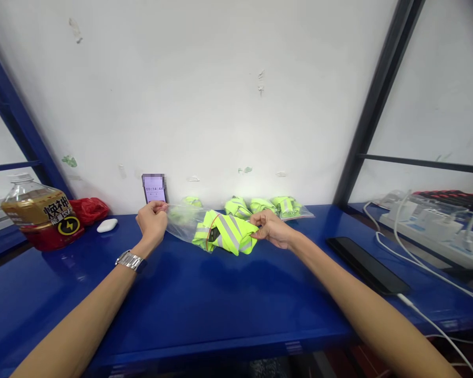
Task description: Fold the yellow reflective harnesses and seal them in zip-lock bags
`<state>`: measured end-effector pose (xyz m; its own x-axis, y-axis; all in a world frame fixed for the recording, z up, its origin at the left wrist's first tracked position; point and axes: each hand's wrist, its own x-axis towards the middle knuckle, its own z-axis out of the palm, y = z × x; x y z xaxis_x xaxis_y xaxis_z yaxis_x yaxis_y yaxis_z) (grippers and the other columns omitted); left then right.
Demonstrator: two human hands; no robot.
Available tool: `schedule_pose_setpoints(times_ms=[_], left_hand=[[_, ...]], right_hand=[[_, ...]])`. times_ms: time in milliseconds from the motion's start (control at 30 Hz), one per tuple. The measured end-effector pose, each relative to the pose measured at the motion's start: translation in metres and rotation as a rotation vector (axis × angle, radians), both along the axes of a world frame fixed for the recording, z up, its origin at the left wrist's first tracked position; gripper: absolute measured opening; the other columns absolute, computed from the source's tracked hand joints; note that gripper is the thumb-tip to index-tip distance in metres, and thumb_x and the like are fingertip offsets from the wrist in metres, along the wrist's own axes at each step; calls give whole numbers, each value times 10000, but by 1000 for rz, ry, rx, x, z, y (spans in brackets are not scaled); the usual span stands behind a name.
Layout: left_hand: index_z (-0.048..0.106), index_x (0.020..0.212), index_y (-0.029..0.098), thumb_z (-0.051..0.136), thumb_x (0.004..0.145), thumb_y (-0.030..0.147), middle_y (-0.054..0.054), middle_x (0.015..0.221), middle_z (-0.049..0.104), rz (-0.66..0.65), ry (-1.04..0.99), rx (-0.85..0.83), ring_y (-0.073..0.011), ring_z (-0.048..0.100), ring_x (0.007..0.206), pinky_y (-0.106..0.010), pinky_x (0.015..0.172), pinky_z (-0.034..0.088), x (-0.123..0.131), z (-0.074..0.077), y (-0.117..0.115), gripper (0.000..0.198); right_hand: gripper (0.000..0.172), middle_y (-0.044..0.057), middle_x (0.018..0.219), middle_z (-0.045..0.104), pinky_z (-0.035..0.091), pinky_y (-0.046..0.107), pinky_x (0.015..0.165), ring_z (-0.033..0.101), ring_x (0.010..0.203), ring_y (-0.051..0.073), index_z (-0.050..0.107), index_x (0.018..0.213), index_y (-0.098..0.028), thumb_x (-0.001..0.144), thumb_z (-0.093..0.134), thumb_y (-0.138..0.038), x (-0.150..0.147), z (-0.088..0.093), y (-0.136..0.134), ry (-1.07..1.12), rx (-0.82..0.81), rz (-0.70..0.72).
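1. The cloth (233, 233), bright yellow-green with pale grey bands, is bundled at the mouth of a clear bag (178, 224), between the two hands, over the middle of the blue table (220, 304).
2. The left hand (152, 220) pinches the bag's far left end between thumb and fingers, drawing the film out taut and flat.
3. The right hand (271, 228) grips the cloth's right end between thumb and fingertips.
4. Judging by how things lie, the bagging is about midway: a small part of the cloth sits inside the bag, while most of it is outside, to the right of the red strip (209, 233) that loops around it. One frame cannot tell whether the cloth is going in or coming out.
5. Cloth and bag are not yet parted, nor is the cloth wholly enclosed; the bag's mouth is unsealed around it.
6. Behind, near the wall (236, 94), packs (287, 207) of similar cloth lie in a row. The rightmost is clearly within clear film and looks finished; wrapping on the others is harder to make out. More yellow-green shows through the held bag, but whether it lies inside or behind is unclear.
7. A propped phone (154, 189), just beyond the left hand, displays a timer.
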<state>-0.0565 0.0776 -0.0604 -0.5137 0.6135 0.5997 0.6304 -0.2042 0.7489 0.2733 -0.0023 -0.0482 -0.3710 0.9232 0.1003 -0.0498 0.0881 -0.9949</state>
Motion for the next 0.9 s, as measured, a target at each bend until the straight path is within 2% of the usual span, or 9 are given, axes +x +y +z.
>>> schedule_pose_setpoints(times_ms=[133,267,367,433,500,667,733,800,900], left_hand=[[675,777,166,549,683,212,0,605,587,107,-58,34,-167,538,580,-288,631,422,-29,5,6,164],[676,872,160,532,738,294,-34,733,657,20,-77,101,-163,583,633,-257,588,436,-40,7,14,238],[688,894,171,530,754,304,-41,806,692,-84,-36,124,-172,626,719,-253,644,462,-22,13,20,249],[692,911,174,501,782,288,-50,846,707,-122,106,106,-196,641,788,-278,710,472,-2,23,25,257],[681,953,159,423,832,250,-79,922,711,-117,368,45,-232,638,881,-325,789,469,18,38,31,299],[639,1023,70,433,833,196,-183,955,675,-179,544,-45,-320,600,988,-428,884,436,57,66,47,308],[596,1083,20,404,858,196,-234,1020,631,-196,603,-44,-340,564,1051,-457,913,417,70,67,41,345],[581,1120,48,378,899,236,-214,1089,604,-266,684,-25,-308,541,1092,-425,946,409,82,62,24,354],[540,1202,127,393,933,365,-143,1098,609,-508,950,-39,-264,559,1044,-386,923,429,97,47,-8,388]], right_hand=[[155,-63,478,486,317,158,434,421,463,50,520,466,-133,422,634,-37,28,3,5,-56,8,76],[200,-16,588,602,400,180,489,535,555,101,646,606,-127,445,576,-31,40,-1,11,-210,-32,185],[412,24,833,691,483,225,619,625,761,159,696,833,-157,482,517,-35,37,-5,13,-323,-18,257],[499,39,957,698,503,262,689,634,858,185,680,961,-176,516,497,-46,34,-6,13,-354,16,250],[536,39,952,697,498,266,686,630,842,183,659,1026,-178,538,475,-57,32,-6,12,-393,63,193],[537,10,774,666,425,216,556,574,677,142,657,999,-161,527,425,-55,34,-6,13,-534,171,105],[517,-3,713,648,403,211,529,558,623,133,659,968,-157,523,418,-53,37,-5,15,-579,194,118],[492,-9,668,638,390,212,512,555,588,133,662,930,-152,520,411,-47,40,-4,17,-639,221,136],[457,12,688,669,402,229,537,588,619,154,674,848,-145,511,390,-25,43,-2,19,-756,360,113]])
